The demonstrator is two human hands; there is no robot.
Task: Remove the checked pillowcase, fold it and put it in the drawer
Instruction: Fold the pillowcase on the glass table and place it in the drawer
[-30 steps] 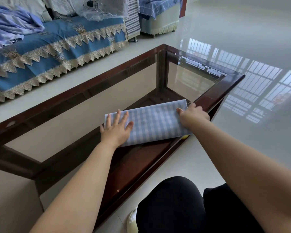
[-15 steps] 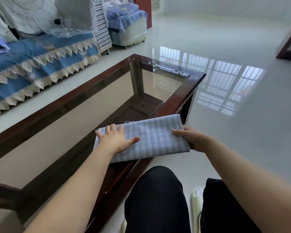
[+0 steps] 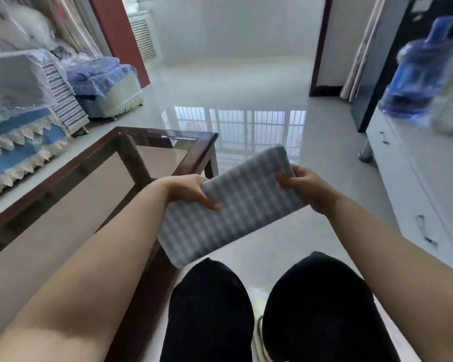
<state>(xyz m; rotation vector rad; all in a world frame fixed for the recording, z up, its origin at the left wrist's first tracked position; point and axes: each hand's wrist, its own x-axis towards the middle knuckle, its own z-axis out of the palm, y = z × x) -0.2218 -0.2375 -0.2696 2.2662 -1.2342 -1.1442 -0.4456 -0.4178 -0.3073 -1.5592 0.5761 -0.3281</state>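
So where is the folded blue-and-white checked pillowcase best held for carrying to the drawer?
Probably by its two short ends, one from each side, as now: the left hand pinches one end and the right hand the other of the folded blue-and-white checked pillowcase. It is a long flat rectangle, so end grips likely keep the folds closed.

Bare glass-topped wooden coffee table [image 3: 110, 163]

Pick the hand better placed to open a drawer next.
Right, probably. The right hand grips the pillowcase end nearest the white drawers; the left hand holds the table side.
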